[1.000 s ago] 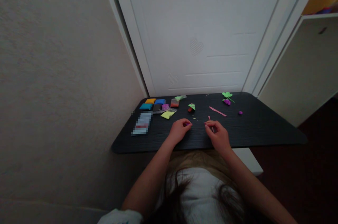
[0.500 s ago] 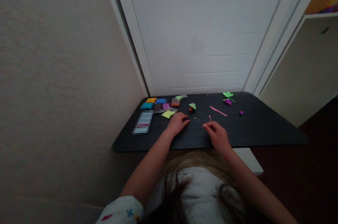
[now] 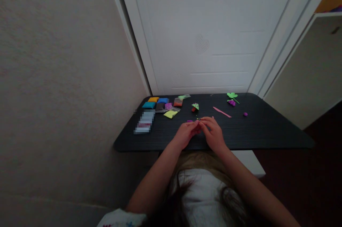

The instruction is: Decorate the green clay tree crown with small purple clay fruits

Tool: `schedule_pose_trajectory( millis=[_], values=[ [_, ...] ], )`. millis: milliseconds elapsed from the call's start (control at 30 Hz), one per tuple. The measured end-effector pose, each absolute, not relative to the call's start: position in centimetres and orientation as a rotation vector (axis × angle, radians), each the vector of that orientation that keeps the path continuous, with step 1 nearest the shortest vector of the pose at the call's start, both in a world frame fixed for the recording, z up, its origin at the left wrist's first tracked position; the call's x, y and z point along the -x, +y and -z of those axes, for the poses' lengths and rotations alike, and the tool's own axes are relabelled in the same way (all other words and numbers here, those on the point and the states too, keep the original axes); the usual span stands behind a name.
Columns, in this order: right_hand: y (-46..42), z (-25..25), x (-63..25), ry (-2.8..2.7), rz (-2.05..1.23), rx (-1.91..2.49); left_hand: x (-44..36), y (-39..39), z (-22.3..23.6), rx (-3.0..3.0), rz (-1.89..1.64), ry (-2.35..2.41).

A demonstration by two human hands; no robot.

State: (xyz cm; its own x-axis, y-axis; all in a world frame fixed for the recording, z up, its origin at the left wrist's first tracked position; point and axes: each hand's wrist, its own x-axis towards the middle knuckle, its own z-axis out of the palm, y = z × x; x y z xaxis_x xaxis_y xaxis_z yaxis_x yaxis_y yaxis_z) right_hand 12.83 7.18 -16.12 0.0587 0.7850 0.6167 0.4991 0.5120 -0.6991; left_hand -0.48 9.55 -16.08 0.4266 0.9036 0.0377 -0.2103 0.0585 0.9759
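Note:
Over the near middle of the table, my left hand (image 3: 185, 135) and my right hand (image 3: 213, 135) meet at the fingertips. The fingers of both are closed in a pinch, and whatever lies between them is too small and hidden to make out. A flat purple piece of clay (image 3: 189, 120) shows just past my left fingers; I cannot tell whether it is held or lying down. Tiny yellow-green crumbs (image 3: 197, 118) are by the fingertips. Beyond them stands a small clay mushroom (image 3: 195, 107) with a spotted green cap and a reddish-brown base.
On the black table (image 3: 256, 134) lie a pink clay knife (image 3: 222, 112), a purple clay ball (image 3: 245, 114), a purple cluster (image 3: 231, 102) and a green clover shape (image 3: 232, 95). Several coloured clay packets (image 3: 162, 101) and a blurred-out rectangular object (image 3: 145, 122) are at left. A white door stands behind.
My hands have come together from apart, the right moving left and the left moving slightly right. The thin pink stick in my right hand no longer shows plainly. The purple piece has come into view.

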Motion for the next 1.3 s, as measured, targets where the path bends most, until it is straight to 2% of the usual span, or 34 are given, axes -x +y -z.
schedule_pose_trajectory(
  millis=[433,1000,1300],
  values=[
    [7.20,16.53,-12.77,-1.624,-0.300,1.076,0.83,9.71,16.50,-0.769,-1.021,0.544],
    [7.03,16.54,-12.37,-1.641,-0.249,1.125,0.50,9.58,16.67,-0.771,-1.098,0.567],
    [6.77,16.23,-12.34,-1.622,-0.351,1.122,0.45,9.61,16.59,-0.764,-1.086,0.583]
  ],
)
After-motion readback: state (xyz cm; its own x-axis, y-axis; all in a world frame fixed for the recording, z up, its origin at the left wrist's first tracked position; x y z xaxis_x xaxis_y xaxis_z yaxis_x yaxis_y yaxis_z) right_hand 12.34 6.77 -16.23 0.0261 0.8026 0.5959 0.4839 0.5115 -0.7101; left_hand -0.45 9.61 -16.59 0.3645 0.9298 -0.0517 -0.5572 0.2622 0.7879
